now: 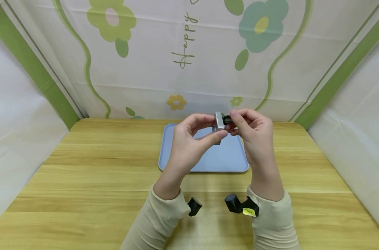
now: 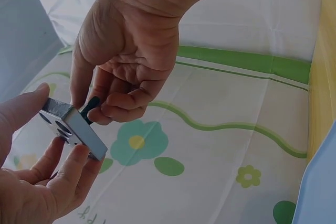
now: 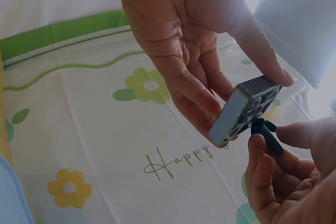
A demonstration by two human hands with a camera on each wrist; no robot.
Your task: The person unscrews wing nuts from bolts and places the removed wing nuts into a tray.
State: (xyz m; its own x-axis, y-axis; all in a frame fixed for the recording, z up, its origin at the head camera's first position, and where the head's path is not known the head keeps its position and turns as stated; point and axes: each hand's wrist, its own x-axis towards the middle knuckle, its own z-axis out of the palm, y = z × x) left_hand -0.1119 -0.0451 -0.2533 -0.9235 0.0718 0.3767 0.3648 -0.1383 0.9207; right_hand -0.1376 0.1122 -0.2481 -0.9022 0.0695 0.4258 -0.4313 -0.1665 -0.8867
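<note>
My left hand [image 1: 187, 144] grips a small silver metal block [image 1: 219, 121] by its edges, between thumb and fingers, above the blue tray. Round holes show in the block's face [image 2: 71, 128] in the left wrist view. With thumb and fingers, my right hand [image 1: 256, 133] pinches a dark threaded bolt [image 3: 273, 144] at the block's other face. A small wing-like dark piece sits on the bolt beside the block; whether the bolt enters a hole cannot be made out.
A light blue tray [image 1: 227, 158] lies on the wooden table [image 1: 92, 180] beneath the hands. Behind stands a white flowered cloth [image 1: 151, 62], with white sheets at both sides. Black wrist cameras [image 1: 233, 203] stick out from the sleeves.
</note>
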